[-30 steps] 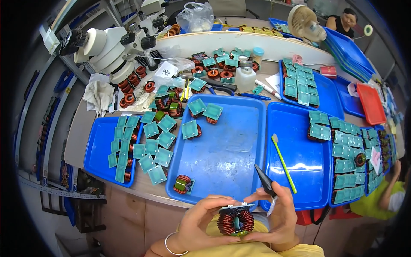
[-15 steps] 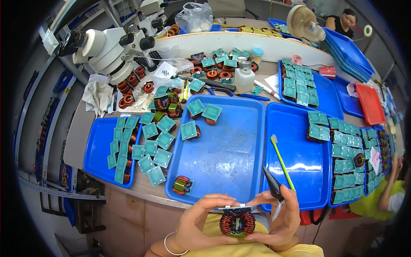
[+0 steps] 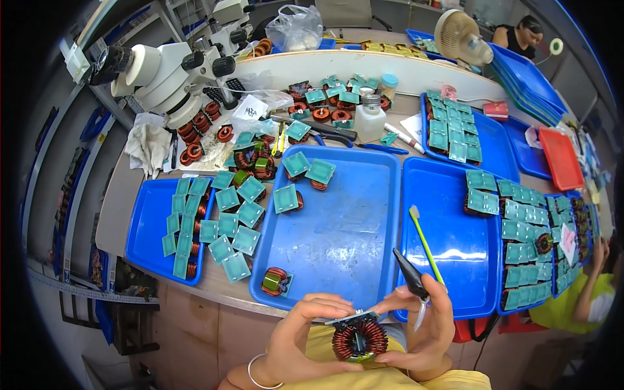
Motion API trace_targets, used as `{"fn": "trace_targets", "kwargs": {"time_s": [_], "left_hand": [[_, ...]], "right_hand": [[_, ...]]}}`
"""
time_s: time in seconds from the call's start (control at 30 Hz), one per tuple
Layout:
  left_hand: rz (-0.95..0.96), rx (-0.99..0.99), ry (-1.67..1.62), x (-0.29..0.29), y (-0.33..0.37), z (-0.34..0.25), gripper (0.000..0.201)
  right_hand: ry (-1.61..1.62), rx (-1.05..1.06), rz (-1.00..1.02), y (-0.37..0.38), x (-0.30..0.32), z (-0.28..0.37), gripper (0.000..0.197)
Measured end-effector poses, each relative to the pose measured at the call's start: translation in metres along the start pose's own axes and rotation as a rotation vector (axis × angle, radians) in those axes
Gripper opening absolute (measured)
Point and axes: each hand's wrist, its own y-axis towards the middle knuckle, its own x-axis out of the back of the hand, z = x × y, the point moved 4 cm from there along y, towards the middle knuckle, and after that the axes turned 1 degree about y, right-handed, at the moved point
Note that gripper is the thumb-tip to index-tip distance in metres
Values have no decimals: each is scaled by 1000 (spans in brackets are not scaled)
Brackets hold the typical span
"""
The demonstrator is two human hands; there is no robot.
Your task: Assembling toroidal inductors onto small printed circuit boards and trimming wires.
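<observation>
Metal shelves (image 3: 94,292), left. Pale bench (image 3: 113,218), low white partition (image 3: 344,63) along its back. Grey chair (image 3: 344,10) beyond. Pinkish-brown floor (image 3: 195,331) below.

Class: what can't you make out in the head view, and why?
Head view, held coil: far side, hidden by its own near windings.
Head view, left forearm: cut off by the lower edge.
Head view, coils in left tray: mostly hidden under green boards.
Head view, co-worker in yellow: partly lost in the dark rim.

- coil (image 3: 359,340): far side hidden
- left forearm (image 3: 242,379): cut by lower edge
- yellow-clad co-worker (image 3: 564,307): partly lost past right rim
- shelf items (image 3: 99,265): too small
</observation>
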Motion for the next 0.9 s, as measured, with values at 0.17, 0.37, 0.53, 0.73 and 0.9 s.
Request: {"fn": "trace_targets", "kwargs": {"time_s": [0.17, 0.37, 0.53, 0.73, 0.9], "left_hand": [[-29, 10, 53, 1, 0, -2, 67], [-50, -35, 138, 1, -2, -6, 68], [-63, -150, 335, 3, 1, -9, 71], [-95, -170, 396, 1, -1, -11, 71], [-90, -230, 414, 2, 2, -11, 70]], "right_hand": [[24, -53, -57, -2, 1, -6, 105], [-112, 42, -120, 1, 8, 3, 80], [-432, 216, -84, -1, 15, 24, 36], [-542, 204, -138, 6, 2, 31, 18], [-571, 198, -83, 8, -1, 30, 16]]}}
